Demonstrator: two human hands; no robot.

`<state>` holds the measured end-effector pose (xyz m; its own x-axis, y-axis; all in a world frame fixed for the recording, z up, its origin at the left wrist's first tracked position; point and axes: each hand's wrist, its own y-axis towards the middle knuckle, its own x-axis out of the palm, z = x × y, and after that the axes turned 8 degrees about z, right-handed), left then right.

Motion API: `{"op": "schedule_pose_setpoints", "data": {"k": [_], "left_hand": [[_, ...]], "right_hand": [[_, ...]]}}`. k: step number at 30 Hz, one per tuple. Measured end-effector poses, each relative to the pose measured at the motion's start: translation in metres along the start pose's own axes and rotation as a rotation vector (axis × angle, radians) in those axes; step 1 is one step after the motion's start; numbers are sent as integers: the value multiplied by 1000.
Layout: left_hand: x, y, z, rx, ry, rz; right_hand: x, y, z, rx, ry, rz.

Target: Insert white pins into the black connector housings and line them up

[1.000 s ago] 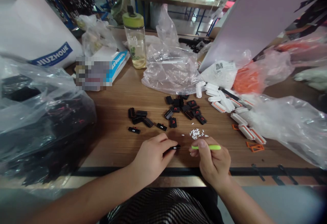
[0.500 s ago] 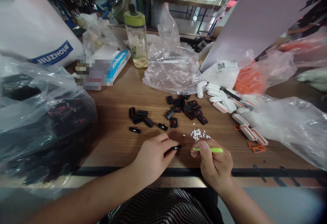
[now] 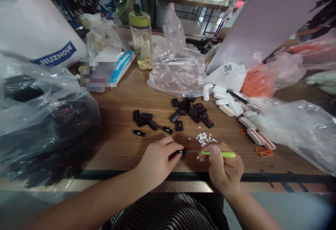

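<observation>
Between thumb and fingers, my left hand (image 3: 156, 158) pinches a small black plastic piece (image 3: 181, 151) with white marks on its face. My right hand (image 3: 225, 169) is closed around a tool with a lime-green handle (image 3: 223, 154). From that handle a thin metal shaft (image 3: 194, 151) runs left to the black piece; whether its tip touches is too small to tell. A tiny white part (image 3: 197, 157) shows at my right fingertips. Just beyond lies a pile of tiny white parts (image 3: 203, 138). Two black pieces with white dots, one of them a black piece (image 3: 167, 129), lie past my left hand.
More black pieces (image 3: 195, 111) lie mid-table. White pieces with orange strips (image 3: 257, 136) and orange frames (image 3: 265, 152) are at the right, beside a clear bag (image 3: 299, 125). A bottle (image 3: 141, 41) and plastic bag (image 3: 178, 69) stand behind. A large bag of dark parts (image 3: 49, 125) fills the left.
My right hand has shifted slightly right with the green-handled tool, so more of the thin shaft shows. My left hand and the black piece stay in place.
</observation>
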<state>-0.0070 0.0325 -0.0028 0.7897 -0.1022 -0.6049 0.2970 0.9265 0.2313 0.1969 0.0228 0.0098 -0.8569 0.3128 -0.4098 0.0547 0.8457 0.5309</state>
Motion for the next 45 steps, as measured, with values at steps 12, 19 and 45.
{"op": "schedule_pose_setpoints", "data": {"k": [12, 19, 45], "left_hand": [[1, 0, 1, -10, -20, 2], [1, -1, 0, -25, -36, 5], [3, -1, -1, -45, -33, 11]], "right_hand": [[4, -1, 1, -30, -33, -57], [1, -1, -3, -165, -34, -108], [-6, 5, -12, -578, -100, -225]]}}
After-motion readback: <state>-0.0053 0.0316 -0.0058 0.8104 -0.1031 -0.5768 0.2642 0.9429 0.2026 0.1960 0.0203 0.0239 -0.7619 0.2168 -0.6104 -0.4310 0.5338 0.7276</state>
